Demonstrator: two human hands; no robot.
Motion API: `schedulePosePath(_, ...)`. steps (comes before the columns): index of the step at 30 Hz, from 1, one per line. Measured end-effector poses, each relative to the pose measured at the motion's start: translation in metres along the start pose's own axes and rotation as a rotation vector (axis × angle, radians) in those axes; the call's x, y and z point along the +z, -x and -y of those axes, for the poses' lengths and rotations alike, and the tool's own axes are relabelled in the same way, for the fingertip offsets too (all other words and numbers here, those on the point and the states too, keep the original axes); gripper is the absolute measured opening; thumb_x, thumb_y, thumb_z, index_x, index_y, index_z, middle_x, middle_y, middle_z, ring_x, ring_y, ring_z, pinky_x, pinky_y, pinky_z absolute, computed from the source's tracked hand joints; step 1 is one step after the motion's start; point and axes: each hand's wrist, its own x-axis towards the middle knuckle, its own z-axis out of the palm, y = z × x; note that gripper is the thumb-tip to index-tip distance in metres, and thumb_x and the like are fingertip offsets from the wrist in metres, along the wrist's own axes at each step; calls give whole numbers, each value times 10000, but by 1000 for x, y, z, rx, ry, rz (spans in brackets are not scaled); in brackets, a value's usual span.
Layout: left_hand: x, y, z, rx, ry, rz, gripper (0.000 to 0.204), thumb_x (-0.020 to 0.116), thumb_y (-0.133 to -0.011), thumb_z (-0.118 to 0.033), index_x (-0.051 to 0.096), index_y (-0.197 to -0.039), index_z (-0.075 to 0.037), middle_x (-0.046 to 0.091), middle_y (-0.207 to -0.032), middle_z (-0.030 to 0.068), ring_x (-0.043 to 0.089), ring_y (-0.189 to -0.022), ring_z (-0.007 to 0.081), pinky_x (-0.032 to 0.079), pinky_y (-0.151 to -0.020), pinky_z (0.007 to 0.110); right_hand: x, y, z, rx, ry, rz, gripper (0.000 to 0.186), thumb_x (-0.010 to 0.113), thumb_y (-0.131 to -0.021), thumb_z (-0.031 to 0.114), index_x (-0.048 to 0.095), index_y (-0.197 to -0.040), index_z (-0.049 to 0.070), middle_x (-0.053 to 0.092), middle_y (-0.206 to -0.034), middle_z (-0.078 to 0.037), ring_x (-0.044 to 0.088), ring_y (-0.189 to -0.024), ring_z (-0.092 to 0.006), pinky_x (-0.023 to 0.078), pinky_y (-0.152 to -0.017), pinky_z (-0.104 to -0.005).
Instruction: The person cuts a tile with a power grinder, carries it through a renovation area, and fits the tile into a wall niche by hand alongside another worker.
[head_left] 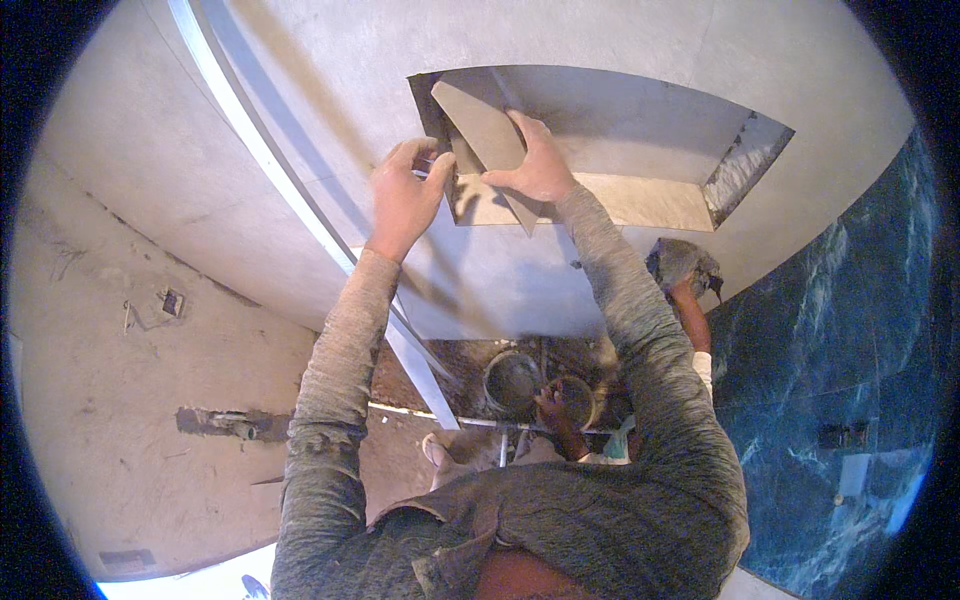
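My right hand [540,168] grips a flat beige tile piece [478,122] with a pointed lower end, thumb on one side and fingers over its edge. The piece stands at a slant inside the left part of a rectangular wall niche [640,203]. Beside the niche's left edge, my left hand [405,195] is raised with fingers curled toward the thumb. Something small and whitish shows between them, too small to name.
A long white metal strip [265,155] slants along the wall at the left. Another person's hand [684,288] is at a dark grey lump [690,262] below the niche; a hand [549,402] is by two buckets [488,385]. Dark blue veined panels [820,350] cover the right wall.
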Motion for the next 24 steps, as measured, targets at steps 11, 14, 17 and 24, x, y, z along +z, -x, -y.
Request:
schedulePosePath(11, 13, -28, -8, 60, 27, -102, 207, 730, -893, -199, 751, -952, -2, 733, -871, 163, 727, -762, 258, 567, -721, 366, 38, -12, -4, 48, -155, -36, 1178, 937, -579, 486, 383, -1474, -42, 480, -1414, -289, 468, -1331, -429, 384, -1137, -478)
schedulePosePath(14, 13, -31, -11, 42, 32, -95, 197, 722, -895, -187, 750, -957, -3, 738, -876, 157, 730, -766, 259, 567, -716, 366, 48, -18, -3, 68, -211, -40, 1161, 936, -584, 468, 384, -1466, -44, 490, -1395, -288, 474, -1325, -424, 408, -1116, -474)
schedulePosePath(17, 16, -35, -2, 47, 25, -91, 184, 711, -898, -174, 747, -951, -1, 737, -864, 152, 729, -760, 253, 568, -720, 366, 54, -19, -2, 94, -245, -41, 1150, 936, -588, 455, 382, -1462, -47, 491, -1387, -285, 482, -1315, -418, 421, -1104, -465)
schedulePosePath(24, 18, -37, -7, 27, -4, -108, 143, 720, -876, -137, 735, -912, 1, 737, -832, 154, 729, -725, 239, 570, -682, 358, 59, -20, -2, 62, -229, -88, 1119, 931, -603, 446, 394, -1449, -54, 500, -1351, -275, 506, -1277, -415, 431, -1093, -456)
